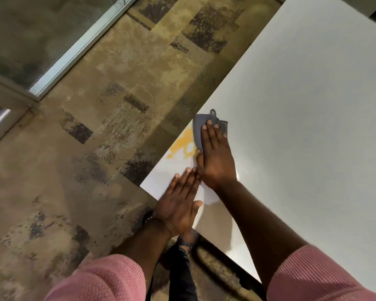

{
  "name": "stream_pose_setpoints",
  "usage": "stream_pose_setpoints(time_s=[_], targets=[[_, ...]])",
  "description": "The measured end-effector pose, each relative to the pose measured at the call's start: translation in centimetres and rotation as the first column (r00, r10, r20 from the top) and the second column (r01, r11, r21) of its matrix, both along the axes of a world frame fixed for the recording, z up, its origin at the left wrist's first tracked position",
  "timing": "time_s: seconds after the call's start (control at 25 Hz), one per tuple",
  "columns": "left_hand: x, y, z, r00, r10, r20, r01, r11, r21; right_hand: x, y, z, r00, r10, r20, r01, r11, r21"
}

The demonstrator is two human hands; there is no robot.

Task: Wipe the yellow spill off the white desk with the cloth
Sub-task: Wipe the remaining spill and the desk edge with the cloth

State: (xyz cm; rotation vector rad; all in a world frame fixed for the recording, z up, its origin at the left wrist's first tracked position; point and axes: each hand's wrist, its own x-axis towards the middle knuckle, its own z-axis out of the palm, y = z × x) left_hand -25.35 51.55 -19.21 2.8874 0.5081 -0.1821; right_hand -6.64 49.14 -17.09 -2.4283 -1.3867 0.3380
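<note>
1 smeared yellow spill [181,145] lies on the white desk surface [302,118], close to its left edge, a little below the middle of the frame. 1 crumpled grey cloth [199,129] sits just right of the spill, its lower edge touching the yellow smear, with a small loop sticking up at its top. The right hand [215,157] lies flat on the cloth, palm down, fingers [209,127] stretched out straight and close together, pressing the fabric to the surface rather than gripping it; the thumb lies along the side next to the spill. The left hand [178,203] rests flat on the surface just below and left of the right hand, near the desk's corner, its fingers also extended and held together, holding nothing; its fingertips nearly meet the right wrist. A dark band [148,217] circles the left wrist. 2 pink knitted sleeves [109,279] are pushed up on the forearms at the bottom of the frame. Between the arms, 1 dark trouser leg and 1 sandalled foot [188,237] show below the desk edge. A mottled brown and dark patterned carpet [85,159] fills the left half, and a glass panel in a pale metal frame [80,44] crosses the upper left.
</note>
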Motion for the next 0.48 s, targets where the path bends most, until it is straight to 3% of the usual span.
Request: stream_pose_setpoints(time_s=[0.12,0.32,0.48], targets=[[0.0,0.1,0.4,1.0,0.016,0.001,-0.016,1.0,-0.019,1.9,-2.9,0.2,0.994,0.092,0.063,-0.092,0.996,-0.002],[0.1,0.3,0.5,1.0,0.011,-0.002,-0.011,0.999,-0.048,5.1,3.0,0.0,0.995,-0.065,0.074,0.067,0.997,-0.029],[0.1,0.4,0.7,0.999,0.024,-0.022,-0.025,0.997,-0.067,1.9,3.1,-0.8,0.987,0.161,0.021,-0.16,0.987,-0.03]])
